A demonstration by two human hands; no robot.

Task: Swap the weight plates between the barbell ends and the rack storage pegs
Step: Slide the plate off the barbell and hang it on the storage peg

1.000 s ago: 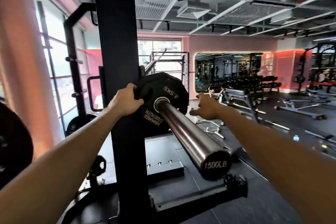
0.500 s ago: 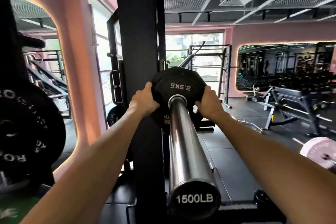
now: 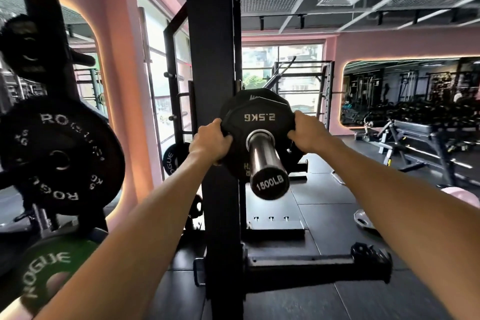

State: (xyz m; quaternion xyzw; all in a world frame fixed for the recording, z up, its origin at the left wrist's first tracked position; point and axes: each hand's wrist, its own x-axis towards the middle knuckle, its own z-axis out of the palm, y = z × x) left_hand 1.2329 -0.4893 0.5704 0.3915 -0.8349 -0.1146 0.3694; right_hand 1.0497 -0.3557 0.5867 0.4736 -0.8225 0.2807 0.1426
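A small black 2.5 kg plate [image 3: 259,114] sits on the steel barbell sleeve [image 3: 263,156], whose end cap reads 1500LB and points toward me. My left hand [image 3: 210,141] grips the plate's left edge and my right hand [image 3: 307,132] grips its right edge. The plate is partway along the sleeve, with a second black plate just behind it. On the left, storage pegs carry a black Rogue plate [image 3: 58,158], a smaller black plate [image 3: 24,47] above it and a green Rogue plate [image 3: 49,267] below.
The black rack upright [image 3: 211,60] stands just left of the sleeve, its foot bar [image 3: 298,267] crossing the floor below. A pink plate [image 3: 459,196] lies on the floor at right. Benches and dumbbell racks fill the far right; a blue Rogue plate [image 3: 171,161] sits behind the upright.
My right hand went from reaching to gripping the plate's right edge. Both hands now hold the 2.5 kg plate, which has slid nearer the sleeve's end. The view swung left, showing the storage pegs.
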